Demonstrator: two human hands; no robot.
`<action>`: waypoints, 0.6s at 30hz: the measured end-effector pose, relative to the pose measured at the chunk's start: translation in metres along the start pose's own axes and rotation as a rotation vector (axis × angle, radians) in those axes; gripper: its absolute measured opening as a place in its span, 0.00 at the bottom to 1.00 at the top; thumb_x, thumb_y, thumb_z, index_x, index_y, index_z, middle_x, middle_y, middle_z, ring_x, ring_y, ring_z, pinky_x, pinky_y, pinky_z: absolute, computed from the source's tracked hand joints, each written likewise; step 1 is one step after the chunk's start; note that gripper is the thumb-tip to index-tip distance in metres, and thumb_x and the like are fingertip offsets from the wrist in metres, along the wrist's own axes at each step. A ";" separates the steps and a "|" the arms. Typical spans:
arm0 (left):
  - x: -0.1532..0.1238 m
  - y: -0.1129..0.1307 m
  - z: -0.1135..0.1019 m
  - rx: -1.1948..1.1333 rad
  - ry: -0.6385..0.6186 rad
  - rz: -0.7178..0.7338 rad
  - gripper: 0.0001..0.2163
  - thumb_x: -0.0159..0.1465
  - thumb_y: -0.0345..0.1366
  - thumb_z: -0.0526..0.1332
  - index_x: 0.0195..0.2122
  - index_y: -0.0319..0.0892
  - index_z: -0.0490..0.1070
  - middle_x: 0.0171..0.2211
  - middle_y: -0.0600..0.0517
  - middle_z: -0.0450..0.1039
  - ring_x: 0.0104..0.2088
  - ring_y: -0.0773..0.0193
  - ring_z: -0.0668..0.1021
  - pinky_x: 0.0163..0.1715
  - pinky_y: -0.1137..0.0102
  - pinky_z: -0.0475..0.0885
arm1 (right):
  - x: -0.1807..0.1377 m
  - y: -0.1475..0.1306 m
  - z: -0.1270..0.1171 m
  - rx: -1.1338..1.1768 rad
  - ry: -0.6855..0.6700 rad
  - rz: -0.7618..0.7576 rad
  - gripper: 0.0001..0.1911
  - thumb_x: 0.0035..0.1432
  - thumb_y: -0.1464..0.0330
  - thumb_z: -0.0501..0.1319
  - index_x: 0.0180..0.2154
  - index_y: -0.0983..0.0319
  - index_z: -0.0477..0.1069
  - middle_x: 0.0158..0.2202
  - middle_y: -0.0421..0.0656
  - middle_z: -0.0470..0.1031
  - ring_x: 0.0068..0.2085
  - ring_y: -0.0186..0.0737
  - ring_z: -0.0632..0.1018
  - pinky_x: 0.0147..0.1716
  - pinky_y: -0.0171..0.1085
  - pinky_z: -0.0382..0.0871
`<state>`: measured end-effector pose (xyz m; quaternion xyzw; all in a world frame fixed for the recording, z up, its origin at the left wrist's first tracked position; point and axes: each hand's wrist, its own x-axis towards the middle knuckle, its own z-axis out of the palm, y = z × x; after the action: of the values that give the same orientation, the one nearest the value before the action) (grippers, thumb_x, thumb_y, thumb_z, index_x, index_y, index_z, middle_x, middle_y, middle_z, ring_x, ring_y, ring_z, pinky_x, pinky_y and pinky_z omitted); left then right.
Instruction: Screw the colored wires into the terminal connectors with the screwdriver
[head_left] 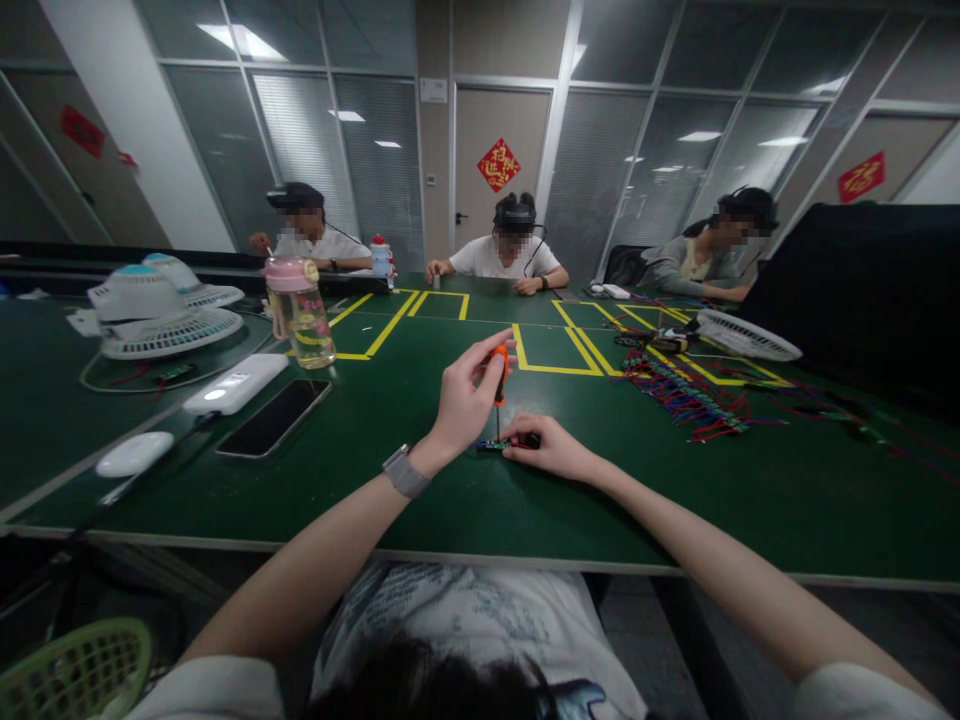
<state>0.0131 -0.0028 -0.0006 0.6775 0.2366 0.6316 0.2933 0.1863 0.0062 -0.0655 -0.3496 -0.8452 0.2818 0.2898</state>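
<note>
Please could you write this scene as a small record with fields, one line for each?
Left hand: grips an orange-and-black screwdriver, shaft pointing down
Right hand: touches a small circuit board; exact grip partly hidden
Screwdriver tip: at the board; exact contact point too small to tell
Surface: green table with yellow tape lines
Left side: dark-screened phone, pink-lidded bottle
Right side: heap of wired boards
Opposite: seated person in white

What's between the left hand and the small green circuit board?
In the head view, the thin metal shaft of an orange-and-black screwdriver runs down from the left hand toward the small green circuit board.
</note>
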 end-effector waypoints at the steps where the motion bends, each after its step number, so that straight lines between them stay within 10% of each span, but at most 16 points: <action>1: 0.000 0.001 0.000 0.042 0.021 0.015 0.13 0.67 0.35 0.57 0.52 0.44 0.72 0.45 0.48 0.74 0.41 0.65 0.78 0.40 0.71 0.75 | 0.000 0.000 0.000 -0.001 0.000 0.000 0.11 0.55 0.66 0.64 0.39 0.65 0.79 0.32 0.43 0.71 0.32 0.36 0.71 0.34 0.36 0.66; 6: 0.001 0.005 -0.003 0.242 0.098 0.111 0.07 0.64 0.35 0.61 0.41 0.44 0.77 0.37 0.51 0.69 0.38 0.66 0.75 0.38 0.72 0.72 | 0.000 0.001 0.000 0.003 0.009 0.000 0.11 0.55 0.66 0.65 0.39 0.64 0.79 0.31 0.42 0.71 0.32 0.36 0.71 0.34 0.36 0.66; 12: 0.000 0.000 -0.003 0.131 0.044 0.066 0.14 0.70 0.34 0.50 0.51 0.45 0.73 0.48 0.47 0.72 0.44 0.64 0.77 0.44 0.68 0.74 | 0.000 0.001 0.001 0.022 0.004 0.004 0.12 0.55 0.66 0.65 0.40 0.65 0.79 0.32 0.43 0.71 0.32 0.36 0.71 0.33 0.36 0.66; 18: 0.000 -0.001 -0.001 0.166 0.104 0.079 0.11 0.64 0.35 0.62 0.48 0.43 0.74 0.41 0.49 0.74 0.40 0.64 0.77 0.42 0.71 0.74 | 0.001 0.001 0.001 0.016 0.010 0.005 0.11 0.53 0.68 0.65 0.39 0.65 0.79 0.31 0.42 0.70 0.32 0.36 0.71 0.34 0.36 0.65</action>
<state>0.0119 -0.0014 -0.0011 0.6745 0.2761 0.6553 0.1983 0.1854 0.0067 -0.0669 -0.3508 -0.8405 0.2876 0.2963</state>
